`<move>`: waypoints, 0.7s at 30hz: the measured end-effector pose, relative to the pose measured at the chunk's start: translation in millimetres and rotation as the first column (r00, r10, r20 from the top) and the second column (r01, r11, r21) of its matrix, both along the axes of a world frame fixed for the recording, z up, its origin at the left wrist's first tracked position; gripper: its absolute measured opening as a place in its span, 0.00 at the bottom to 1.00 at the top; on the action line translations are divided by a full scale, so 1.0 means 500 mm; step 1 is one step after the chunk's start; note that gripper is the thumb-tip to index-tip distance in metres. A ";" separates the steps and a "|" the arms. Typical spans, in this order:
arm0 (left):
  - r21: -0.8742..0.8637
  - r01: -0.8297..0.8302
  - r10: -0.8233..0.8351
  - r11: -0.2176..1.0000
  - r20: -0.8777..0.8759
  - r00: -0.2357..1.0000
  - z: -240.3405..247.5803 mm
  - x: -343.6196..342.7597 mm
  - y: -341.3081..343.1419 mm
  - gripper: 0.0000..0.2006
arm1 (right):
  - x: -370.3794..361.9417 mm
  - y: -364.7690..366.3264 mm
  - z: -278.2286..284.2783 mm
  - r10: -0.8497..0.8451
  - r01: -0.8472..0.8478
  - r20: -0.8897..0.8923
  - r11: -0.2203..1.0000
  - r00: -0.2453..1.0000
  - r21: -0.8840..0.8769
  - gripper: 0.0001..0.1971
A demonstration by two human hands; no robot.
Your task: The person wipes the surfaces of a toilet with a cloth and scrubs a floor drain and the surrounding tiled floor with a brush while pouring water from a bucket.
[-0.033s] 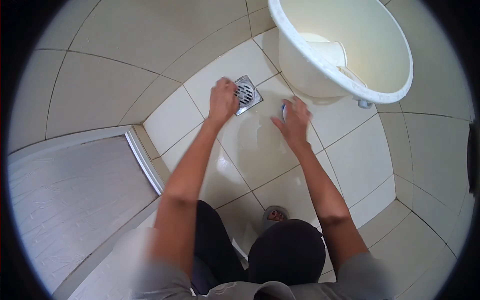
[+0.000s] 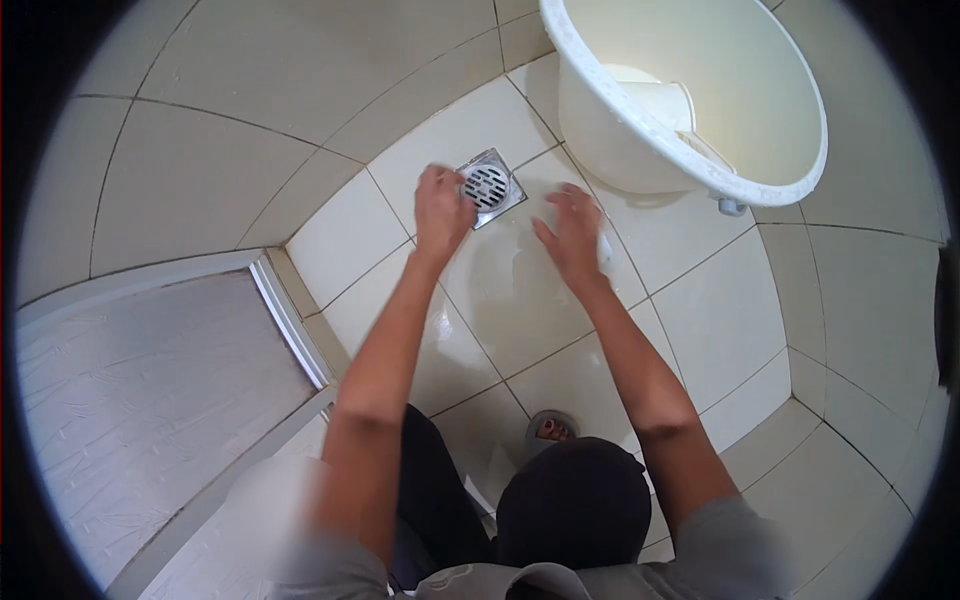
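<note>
My left hand (image 2: 443, 212) is beside the left edge of the square metal floor drain (image 2: 487, 188), its fingers curled. Blur and the angle hide what the fingers hold, if anything. To the right of the drain, my right hand (image 2: 574, 232) hovers over the wet tiles with thumb and fingers apart. A small whitish thing (image 2: 606, 248) shows at the right side of that hand, mostly covered by it. Its kind cannot be made out. The drain's round slotted grate faces up in its frame.
A large cream tub (image 2: 628, 160) stands at the back right, with a white scoop-like container (image 2: 662, 103) inside. Tiled walls (image 2: 230, 90) close in around the floor. At left is a raised door frame (image 2: 290, 320). My sandalled foot (image 2: 552, 428) is at the lower middle.
My right hand has shifted slightly left and up, and its fingers are spread. The blue and white bit by its thumb no longer shows. My left hand has moved slightly left and down.
</note>
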State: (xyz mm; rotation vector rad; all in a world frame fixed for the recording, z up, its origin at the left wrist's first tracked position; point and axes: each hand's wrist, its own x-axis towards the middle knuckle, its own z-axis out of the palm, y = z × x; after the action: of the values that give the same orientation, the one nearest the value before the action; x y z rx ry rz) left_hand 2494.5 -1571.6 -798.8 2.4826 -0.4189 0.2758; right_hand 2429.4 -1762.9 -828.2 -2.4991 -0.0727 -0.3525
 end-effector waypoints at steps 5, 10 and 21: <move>-0.174 -0.324 0.280 0.930 -0.235 0.931 0.050 -0.172 0.023 0.12 | 0.138 0.144 -0.084 0.221 -0.229 -0.152 0.972 0.963 -0.041 0.14; -0.109 -0.291 0.264 0.951 -0.208 0.942 0.096 -0.229 0.070 0.15 | 0.169 0.230 -0.080 0.036 -0.107 -0.226 0.944 0.974 -0.312 0.15; -0.155 -0.383 0.381 0.911 -0.042 0.924 0.193 -0.219 0.160 0.10 | 0.201 0.211 -0.014 0.252 -0.433 -0.521 0.863 0.816 -0.260 0.28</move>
State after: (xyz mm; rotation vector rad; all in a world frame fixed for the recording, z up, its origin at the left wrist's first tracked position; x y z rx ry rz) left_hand 2385.0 -1491.5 -702.5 2.3876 0.0997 0.4343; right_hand 2530.0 -1657.5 -835.1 -2.7902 -0.4334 0.4764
